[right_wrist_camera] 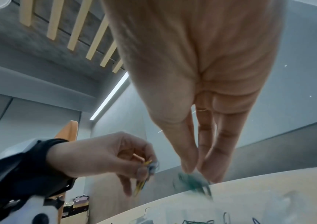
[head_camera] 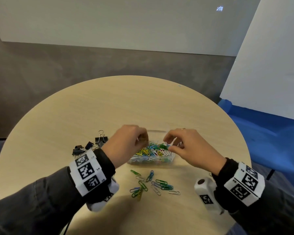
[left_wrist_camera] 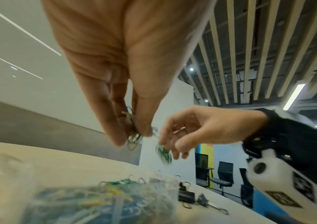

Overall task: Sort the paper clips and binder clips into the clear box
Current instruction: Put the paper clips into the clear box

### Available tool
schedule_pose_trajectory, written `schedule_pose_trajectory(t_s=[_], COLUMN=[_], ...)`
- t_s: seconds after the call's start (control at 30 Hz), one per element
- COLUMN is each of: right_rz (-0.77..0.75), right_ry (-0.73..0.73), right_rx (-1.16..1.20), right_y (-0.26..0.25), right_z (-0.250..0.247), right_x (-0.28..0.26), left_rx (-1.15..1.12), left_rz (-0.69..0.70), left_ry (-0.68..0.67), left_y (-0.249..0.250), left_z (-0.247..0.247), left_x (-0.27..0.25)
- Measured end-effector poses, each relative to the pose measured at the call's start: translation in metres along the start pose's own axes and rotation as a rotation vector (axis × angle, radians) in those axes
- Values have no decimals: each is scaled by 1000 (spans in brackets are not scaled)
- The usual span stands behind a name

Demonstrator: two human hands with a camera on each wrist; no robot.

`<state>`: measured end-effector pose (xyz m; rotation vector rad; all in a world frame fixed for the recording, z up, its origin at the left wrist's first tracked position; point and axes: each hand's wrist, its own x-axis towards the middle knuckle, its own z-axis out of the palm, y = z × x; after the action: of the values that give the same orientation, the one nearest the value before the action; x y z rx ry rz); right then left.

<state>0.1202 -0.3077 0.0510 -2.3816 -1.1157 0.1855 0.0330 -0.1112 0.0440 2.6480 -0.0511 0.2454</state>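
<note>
A clear box point(head_camera: 172, 158) heaped with coloured paper clips sits mid-table. My left hand point(head_camera: 142, 139) hovers over its left end and pinches a bunch of yellow, green and blue paper clips point(left_wrist_camera: 133, 137) between thumb and fingers. My right hand point(head_camera: 170, 144) hovers over the box's right end with its fingers pointing down, nearly straight. A blurred clump of green paper clips point(right_wrist_camera: 192, 181) hangs just under its fingertips point(right_wrist_camera: 212, 174), apart from them. More loose paper clips point(head_camera: 150, 184) lie in front of the box. Black binder clips point(head_camera: 92, 145) lie to its left.
The round wooden table point(head_camera: 109, 107) is bare behind the box, and its edge curves close on all sides. A grey wall and a white panel stand beyond it. Blue floor shows at the right. Office chairs point(left_wrist_camera: 221, 178) stand farther off.
</note>
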Motion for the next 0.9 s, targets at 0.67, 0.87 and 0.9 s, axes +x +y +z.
schedule_pose_trajectory(t_s=[0.67, 0.87, 0.9], right_rz=[-22, -48, -59], right_ry=[-421, -465, -459], right_rx=[-193, -262, -286], right_y=[-3, -7, -7], right_z=[54, 57, 58], right_x=[-24, -22, -23], left_rx=[225, 285, 283], left_rz=[5, 24, 20], left_ry=[-436, -390, -391], left_y=[-4, 3, 3], left_z=[48, 49, 49], left_x=[-53, -41, -40])
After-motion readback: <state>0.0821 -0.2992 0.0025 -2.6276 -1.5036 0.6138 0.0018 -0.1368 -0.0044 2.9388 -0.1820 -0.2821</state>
